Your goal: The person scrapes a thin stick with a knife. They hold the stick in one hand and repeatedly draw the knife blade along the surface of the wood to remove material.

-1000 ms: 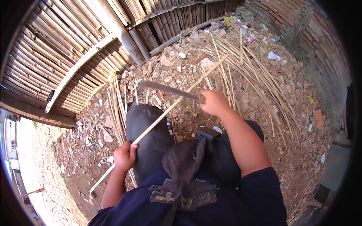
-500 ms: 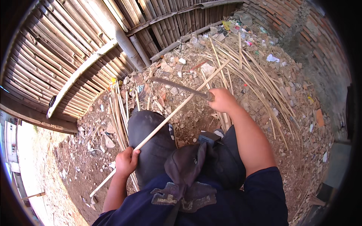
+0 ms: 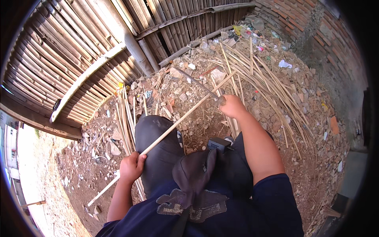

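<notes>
Slanting across my raised left knee is a long pale bamboo strip (image 3: 178, 124). My left hand (image 3: 132, 167) is closed round its lower part, thumb along the top, and the lower end sticks out past my wrist. In my right hand (image 3: 232, 106) is the handle of a long, dark-bladed knife (image 3: 197, 84). Its blade points to the far left and crosses the strip near the strip's far end. Whether the edge touches the strip I cannot tell. My fingers hide most of the handle.
Long split strips (image 3: 272, 85) lie heaped at the far right, and another bundle (image 3: 125, 118) rests beside my left knee. Rubble and litter cover the ground. A bamboo wall (image 3: 75, 71) rises at the left, a brick wall (image 3: 331, 47) at the right. A small dark box (image 3: 219, 144) sits between my legs.
The strip has slid slightly down and left along with my left hand. The knife's blade has swung, its tip now farther up and to the right.
</notes>
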